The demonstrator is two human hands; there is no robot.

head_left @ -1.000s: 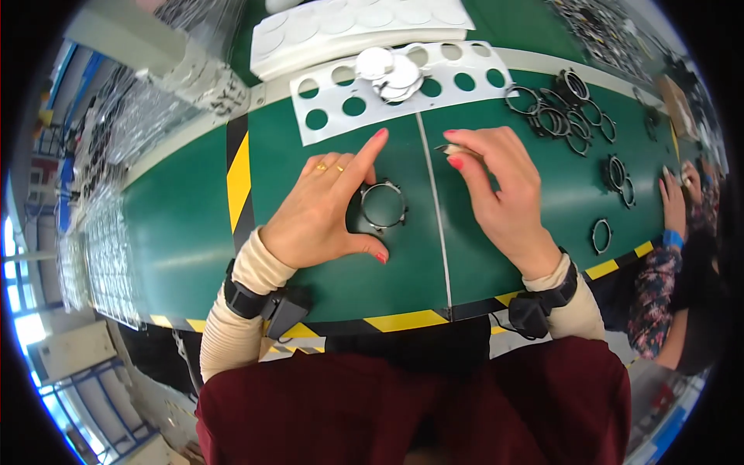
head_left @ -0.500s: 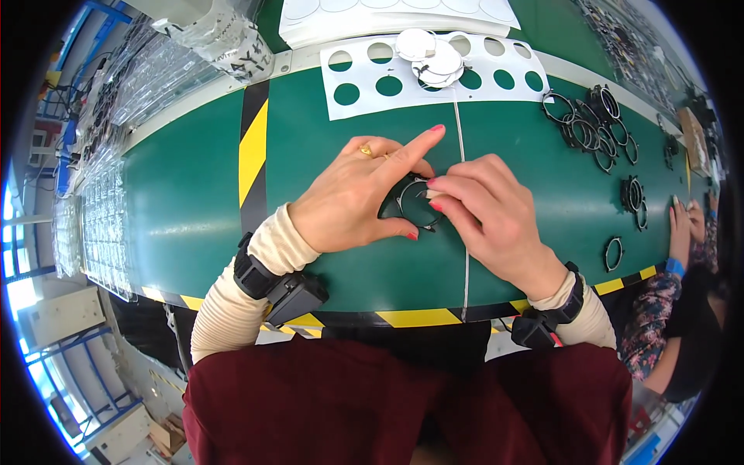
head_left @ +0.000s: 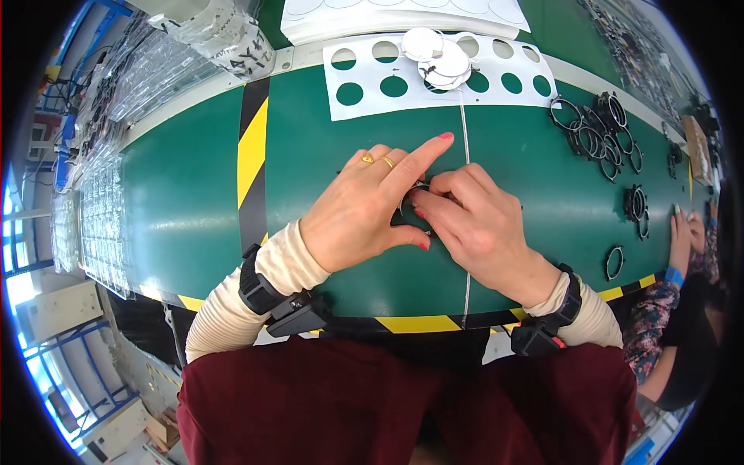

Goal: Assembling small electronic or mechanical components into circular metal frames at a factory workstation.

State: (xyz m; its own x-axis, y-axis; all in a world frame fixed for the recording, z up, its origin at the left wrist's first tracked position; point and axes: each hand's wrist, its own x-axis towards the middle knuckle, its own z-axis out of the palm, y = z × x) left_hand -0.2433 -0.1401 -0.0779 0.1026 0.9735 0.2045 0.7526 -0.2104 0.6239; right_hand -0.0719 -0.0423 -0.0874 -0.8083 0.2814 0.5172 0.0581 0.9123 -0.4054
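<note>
A thin black ring (head_left: 421, 185), mostly covered by my fingers, is over the green table in front of me. My left hand (head_left: 358, 203) steadies it from the left, the index finger stretched forward and the thumb near the ring's lower side; the other fingers curl out of sight. My right hand (head_left: 474, 217) is closed in a pinch inside the ring's right part. Whatever its fingertips hold is hidden. Several similar black rings (head_left: 593, 139) lie in a loose cluster to the right, with a smaller group (head_left: 635, 203) and a single ring (head_left: 614, 263) nearer me.
A white sheet with round holes (head_left: 360, 70) lies beyond my hands, with white discs (head_left: 449, 63) piled on it. Behind it is a stack of white sheets (head_left: 403, 23). Clear plastic trays (head_left: 103, 225) stand at the left edge. Another person's hand (head_left: 680, 236) rests at the far right.
My right hand has moved slightly left and deeper into the ring, covering more of it. My left hand has shifted a little nearer me and to the right.
</note>
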